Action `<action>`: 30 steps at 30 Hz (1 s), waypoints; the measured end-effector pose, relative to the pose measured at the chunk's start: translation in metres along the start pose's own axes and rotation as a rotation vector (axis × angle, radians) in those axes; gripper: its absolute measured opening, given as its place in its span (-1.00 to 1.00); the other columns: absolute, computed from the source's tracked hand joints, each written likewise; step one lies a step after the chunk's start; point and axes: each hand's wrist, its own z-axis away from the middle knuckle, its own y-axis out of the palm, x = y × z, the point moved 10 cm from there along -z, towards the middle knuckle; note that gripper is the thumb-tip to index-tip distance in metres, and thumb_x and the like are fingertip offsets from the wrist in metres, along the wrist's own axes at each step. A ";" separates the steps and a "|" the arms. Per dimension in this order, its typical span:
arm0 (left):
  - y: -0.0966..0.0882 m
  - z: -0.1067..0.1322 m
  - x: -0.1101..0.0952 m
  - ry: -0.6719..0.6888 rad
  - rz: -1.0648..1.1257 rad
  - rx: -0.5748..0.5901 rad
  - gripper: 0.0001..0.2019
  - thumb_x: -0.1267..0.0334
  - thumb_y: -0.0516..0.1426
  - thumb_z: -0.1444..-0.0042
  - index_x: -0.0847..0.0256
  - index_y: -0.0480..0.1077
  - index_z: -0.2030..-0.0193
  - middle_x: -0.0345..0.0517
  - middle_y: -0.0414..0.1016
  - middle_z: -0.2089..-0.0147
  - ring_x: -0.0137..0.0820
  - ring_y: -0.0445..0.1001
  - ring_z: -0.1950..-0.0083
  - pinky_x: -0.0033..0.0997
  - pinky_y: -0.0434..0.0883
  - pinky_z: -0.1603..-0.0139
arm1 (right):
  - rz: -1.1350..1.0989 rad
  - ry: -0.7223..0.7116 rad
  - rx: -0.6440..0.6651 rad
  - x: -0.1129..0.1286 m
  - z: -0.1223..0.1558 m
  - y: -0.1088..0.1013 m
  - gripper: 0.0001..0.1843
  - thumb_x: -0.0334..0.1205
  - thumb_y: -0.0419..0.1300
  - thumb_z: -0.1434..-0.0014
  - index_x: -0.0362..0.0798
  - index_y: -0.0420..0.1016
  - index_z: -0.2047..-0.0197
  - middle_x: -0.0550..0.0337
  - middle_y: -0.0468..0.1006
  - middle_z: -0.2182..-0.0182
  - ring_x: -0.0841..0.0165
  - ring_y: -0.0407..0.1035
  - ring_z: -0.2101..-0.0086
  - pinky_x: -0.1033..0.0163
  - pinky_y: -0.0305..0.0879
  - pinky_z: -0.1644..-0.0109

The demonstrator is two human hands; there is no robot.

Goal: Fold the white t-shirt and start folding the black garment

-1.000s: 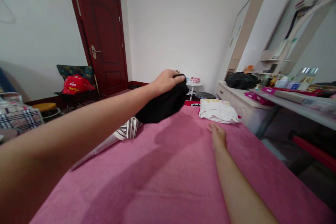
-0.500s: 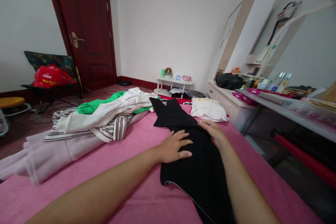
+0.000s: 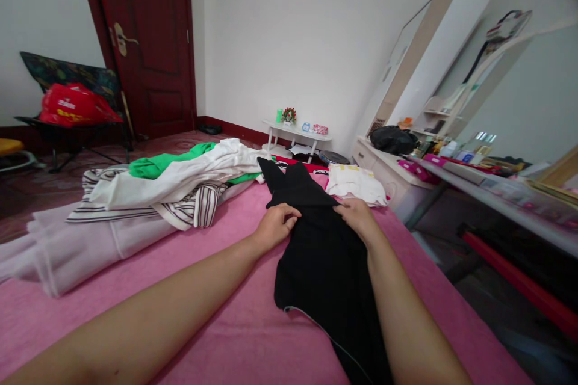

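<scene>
A black garment (image 3: 323, 264) lies lengthwise on the pink bed cover (image 3: 217, 325), with a fold across its upper part. My left hand (image 3: 276, 225) is closed in a pinch on the left end of that fold. On the opposite edge, the fingers of my right hand (image 3: 356, 216) are closed on the cloth too. The garment's far part ends in two pointed strips, and its near end runs out of the bottom of the view. Just beyond my right hand rests a folded white cloth (image 3: 356, 183) with yellow marks.
To the left lies a heap of clothes: a white garment (image 3: 180, 180), a green one (image 3: 169, 160), a striped one (image 3: 205, 207) and a pale lilac one (image 3: 90, 249). A cluttered table (image 3: 506, 204) borders the right side. A low white stand (image 3: 295, 130) stands by the wall.
My left hand has moved up from lying spread on the black garment to pinching its fold. My right hand has shifted slightly and closed on the fold's right end. The view has tilted slightly.
</scene>
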 end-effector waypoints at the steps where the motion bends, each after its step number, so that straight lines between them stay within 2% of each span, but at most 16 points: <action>1: 0.001 0.001 -0.003 0.014 -0.006 0.010 -0.77 0.44 0.08 -0.08 0.19 0.50 0.18 -0.11 0.51 0.21 -0.34 0.48 0.16 -0.34 0.40 0.07 | -0.208 0.026 -0.105 -0.001 0.000 -0.015 -0.81 -0.19 0.19 0.07 -0.07 0.32 0.61 0.42 0.19 0.78 0.54 0.09 0.72 0.43 -0.07 0.66; 3: 0.002 0.002 -0.009 0.040 -0.017 0.030 -0.78 0.41 0.07 -0.10 0.19 0.50 0.16 -0.10 0.52 0.20 -0.33 0.48 0.16 -0.34 0.40 0.07 | -0.632 0.080 -0.334 -0.007 0.006 -0.045 -0.82 -0.22 0.19 0.10 -0.05 0.25 0.58 0.48 0.16 0.79 0.58 -0.01 0.78 0.46 -0.14 0.73; 5: 0.004 0.003 -0.017 0.058 -0.020 0.056 -0.80 0.34 0.08 -0.13 0.20 0.50 0.15 -0.09 0.52 0.20 -0.33 0.47 0.16 -0.34 0.40 0.08 | -0.966 0.136 -0.499 -0.013 0.012 -0.064 -0.82 -0.27 0.17 0.09 -0.04 0.19 0.56 0.49 0.20 0.78 0.61 0.01 0.78 0.51 -0.08 0.75; 8: 0.006 0.006 -0.030 0.068 -0.009 0.095 -0.78 0.20 0.10 -0.16 0.19 0.49 0.13 -0.08 0.52 0.20 -0.32 0.47 0.16 -0.34 0.41 0.09 | -1.215 0.237 -0.631 -0.016 0.022 -0.078 -0.88 -0.37 0.07 -0.02 -0.06 0.20 0.51 0.44 0.30 0.72 0.60 0.20 0.73 0.55 0.15 0.68; 10: 0.002 0.007 -0.042 0.094 0.016 0.081 -0.76 0.16 0.09 -0.17 0.19 0.47 0.10 -0.07 0.50 0.17 -0.32 0.47 0.15 -0.34 0.41 0.08 | -1.269 0.248 -0.698 -0.013 0.029 -0.086 -0.87 -0.44 -0.01 -0.09 -0.09 0.24 0.46 0.37 0.38 0.67 0.58 0.34 0.65 0.55 0.27 0.60; 13: -0.012 0.007 -0.072 0.200 0.030 -0.011 -0.75 0.23 0.08 -0.18 0.16 0.39 0.01 -0.05 0.44 0.05 -0.32 0.43 0.05 -0.33 0.40 0.01 | -1.278 0.172 -0.728 0.003 0.036 -0.094 -0.86 -0.45 -0.05 -0.12 -0.11 0.26 0.42 0.31 0.42 0.62 0.55 0.43 0.58 0.53 0.34 0.53; 16: -0.017 0.011 -0.111 0.365 -0.078 -0.032 -0.61 0.37 0.07 -0.15 0.09 0.27 -0.14 -0.05 0.32 -0.13 -0.29 0.32 -0.12 -0.26 0.32 -0.12 | -1.258 0.085 -0.634 0.032 0.040 -0.084 -0.94 -0.37 0.05 -0.11 -0.11 0.26 0.41 0.33 0.42 0.62 0.53 0.44 0.58 0.52 0.35 0.52; 19: -0.007 0.017 -0.139 0.503 -0.265 0.065 -0.47 0.45 0.08 -0.09 0.00 0.18 -0.21 -0.08 0.15 -0.28 -0.23 0.24 -0.18 -0.18 0.29 -0.15 | -1.220 -0.031 -0.494 0.067 0.042 -0.069 -0.89 -0.25 0.13 -0.05 -0.09 0.26 0.39 0.35 0.42 0.61 0.51 0.43 0.59 0.50 0.34 0.55; 21: -0.001 0.018 -0.144 0.528 -0.346 0.143 -0.53 0.47 0.07 -0.06 0.01 0.26 -0.12 -0.11 0.23 -0.21 -0.25 0.29 -0.10 -0.23 0.33 -0.07 | -1.187 -0.096 -0.479 0.078 0.044 -0.069 -0.85 -0.20 0.15 -0.03 -0.07 0.26 0.37 0.35 0.41 0.58 0.49 0.44 0.57 0.48 0.36 0.54; 23: -0.007 0.013 -0.138 0.498 -0.359 0.174 -0.64 0.49 0.04 -0.03 0.06 0.34 0.04 -0.14 0.36 -0.03 -0.30 0.35 0.01 -0.33 0.34 0.03 | -1.168 -0.120 -0.571 0.070 0.046 -0.082 -0.87 -0.19 0.10 -0.04 -0.05 0.24 0.36 0.33 0.40 0.53 0.46 0.48 0.50 0.44 0.40 0.47; 25: -0.037 -0.001 -0.123 0.417 -0.300 0.061 -0.72 0.50 0.02 -0.01 0.11 0.35 0.18 -0.16 0.40 0.12 -0.34 0.38 0.10 -0.40 0.33 0.09 | -1.168 -0.103 -0.735 0.045 0.048 -0.107 -0.94 -0.24 -0.02 -0.09 -0.03 0.20 0.34 0.27 0.41 0.45 0.44 0.51 0.37 0.38 0.44 0.33; 28: -0.116 -0.020 -0.080 0.190 -0.112 -0.338 -0.87 0.42 0.04 -0.06 0.17 0.32 0.26 -0.19 0.40 0.26 -0.37 0.38 0.20 -0.43 0.34 0.18 | -1.205 -0.042 -0.998 -0.002 0.057 -0.143 -0.85 -0.37 -0.18 -0.11 0.02 0.10 0.27 0.18 0.42 0.29 0.45 0.50 0.19 0.29 0.40 0.07; 30: -0.160 -0.023 -0.044 0.019 0.009 -0.533 -0.93 0.34 0.05 -0.13 0.21 0.33 0.25 -0.20 0.40 0.29 -0.36 0.38 0.20 -0.42 0.35 0.18 | -1.221 -0.002 -1.117 -0.025 0.062 -0.156 -0.80 -0.41 -0.21 -0.09 0.05 0.03 0.22 0.16 0.42 0.22 0.48 0.49 0.15 0.26 0.36 -0.01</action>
